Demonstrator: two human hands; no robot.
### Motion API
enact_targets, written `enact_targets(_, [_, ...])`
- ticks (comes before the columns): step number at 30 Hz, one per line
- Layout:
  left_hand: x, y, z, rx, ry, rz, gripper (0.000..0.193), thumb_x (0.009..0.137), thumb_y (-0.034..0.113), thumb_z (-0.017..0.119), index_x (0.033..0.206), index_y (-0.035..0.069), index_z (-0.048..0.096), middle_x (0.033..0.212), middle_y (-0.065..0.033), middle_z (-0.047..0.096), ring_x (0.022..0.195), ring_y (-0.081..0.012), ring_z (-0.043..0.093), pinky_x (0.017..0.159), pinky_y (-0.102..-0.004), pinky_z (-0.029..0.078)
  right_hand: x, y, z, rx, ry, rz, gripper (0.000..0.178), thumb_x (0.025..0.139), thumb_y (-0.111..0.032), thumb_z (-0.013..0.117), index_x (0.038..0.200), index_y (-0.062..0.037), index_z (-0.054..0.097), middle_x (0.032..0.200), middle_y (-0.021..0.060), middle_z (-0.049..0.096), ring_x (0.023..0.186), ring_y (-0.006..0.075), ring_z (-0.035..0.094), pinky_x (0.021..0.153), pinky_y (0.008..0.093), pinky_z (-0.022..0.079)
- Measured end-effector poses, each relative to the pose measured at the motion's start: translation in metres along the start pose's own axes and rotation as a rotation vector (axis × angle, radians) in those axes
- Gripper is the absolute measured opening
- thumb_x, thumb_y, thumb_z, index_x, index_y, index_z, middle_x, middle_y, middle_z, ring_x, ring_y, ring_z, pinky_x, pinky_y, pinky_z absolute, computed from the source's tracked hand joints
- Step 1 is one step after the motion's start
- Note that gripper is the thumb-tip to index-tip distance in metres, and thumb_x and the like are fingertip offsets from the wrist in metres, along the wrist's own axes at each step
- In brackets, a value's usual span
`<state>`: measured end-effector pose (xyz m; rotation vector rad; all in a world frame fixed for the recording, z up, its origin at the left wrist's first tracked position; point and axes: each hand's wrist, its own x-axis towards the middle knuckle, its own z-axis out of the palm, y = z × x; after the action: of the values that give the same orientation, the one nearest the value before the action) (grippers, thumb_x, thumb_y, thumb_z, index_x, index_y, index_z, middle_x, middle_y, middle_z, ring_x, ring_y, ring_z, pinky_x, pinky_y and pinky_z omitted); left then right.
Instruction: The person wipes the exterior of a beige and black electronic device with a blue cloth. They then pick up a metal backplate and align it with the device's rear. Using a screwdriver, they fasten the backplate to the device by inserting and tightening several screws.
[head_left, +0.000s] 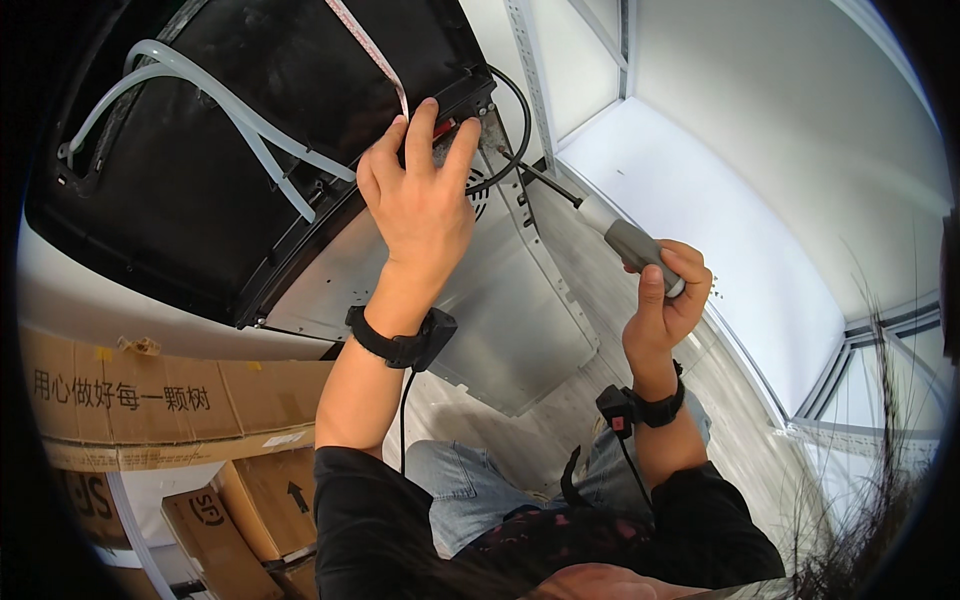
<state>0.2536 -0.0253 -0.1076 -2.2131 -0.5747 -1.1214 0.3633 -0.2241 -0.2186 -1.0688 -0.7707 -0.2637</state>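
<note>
My right hand [672,290] is closed round the grey handle of a screwdriver [625,235]. Its dark shaft points up and left, and the tip meets the corner of a metal appliance body [470,320], near a screw. My left hand [420,195] lies with fingers spread on the edge where a black panel [250,130] meets that body; it grips nothing I can see. Beneath its fingers is a small red part [443,130], mostly covered. A black cable [528,110] loops past the screwdriver tip. Pale flexible tubes [230,105] run across the panel beside my left hand.
A red-and-white strip [365,40] hangs over the black panel. Cardboard boxes [240,395] stand at the lower left. On the right is a white panelled frame [700,230] with metal edges. Pale wood-look flooring [740,400] shows between it and my legs.
</note>
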Motion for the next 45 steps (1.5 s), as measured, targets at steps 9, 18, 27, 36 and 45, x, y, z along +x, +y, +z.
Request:
enact_targets(9, [0.0, 0.001, 0.002, -0.017, 0.017, -0.005, 0.054, 0.059, 0.005, 0.079, 0.105, 0.031, 0.07, 0.131, -0.0007, 0.055, 0.114, -0.0263, 0.051, 0.095, -0.0404, 0.035, 0.001, -0.004, 0.004, 0.045, 0.014, 0.012, 0.02, 0.096, -0.01, 0.059, 0.112, -0.0024, 0.049, 0.113, 0.0168, 0.055, 0.088, 0.0184, 0.058, 0.075, 0.03, 0.05])
enact_targets(18, [-0.001, 0.0, 0.0, -0.025, 0.005, 0.001, 0.053, 0.058, 0.003, 0.077, 0.102, 0.031, 0.071, 0.131, -0.0021, 0.055, 0.114, -0.0273, 0.052, 0.094, -0.0406, 0.035, -0.003, -0.009, 0.004, -0.326, -0.078, -0.338, 0.019, 0.09, -0.004, 0.067, 0.104, -0.0043, 0.053, 0.12, 0.0228, 0.059, 0.104, 0.03, 0.06, 0.086, 0.0359, 0.048])
enact_targets(27, [0.001, 0.001, 0.001, -0.033, 0.033, 0.003, 0.048, 0.06, 0.003, 0.077, 0.099, 0.031, 0.073, 0.131, -0.0022, 0.056, 0.112, -0.0277, 0.052, 0.093, -0.039, 0.036, -0.02, 0.004, 0.009, -0.213, 0.045, -0.157, 0.03, 0.088, -0.008, 0.071, 0.111, -0.0022, 0.053, 0.111, 0.0187, 0.06, 0.101, 0.0282, 0.06, 0.086, 0.035, 0.049])
enact_targets(36, [-0.001, 0.001, 0.002, -0.056, 0.036, 0.009, 0.048, 0.06, 0.003, 0.077, 0.099, 0.03, 0.073, 0.131, -0.0024, 0.056, 0.112, -0.0273, 0.052, 0.094, -0.0395, 0.036, -0.009, -0.019, 0.028, 0.0, 0.138, -0.001, 0.037, 0.093, -0.016, 0.063, 0.124, 0.0003, 0.048, 0.111, 0.0172, 0.052, 0.099, 0.0239, 0.053, 0.084, 0.0342, 0.045])
enact_targets(45, [0.0, 0.001, 0.003, -0.06, 0.06, 0.004, 0.046, 0.06, 0.002, 0.075, 0.097, 0.029, 0.074, 0.129, -0.0027, 0.057, 0.111, -0.0278, 0.052, 0.093, -0.0388, 0.036, 0.01, -0.03, 0.018, -0.382, -0.012, -0.163, 0.037, 0.093, -0.016, 0.063, 0.123, 0.0011, 0.05, 0.106, 0.0138, 0.052, 0.093, 0.0229, 0.053, 0.082, 0.0354, 0.043])
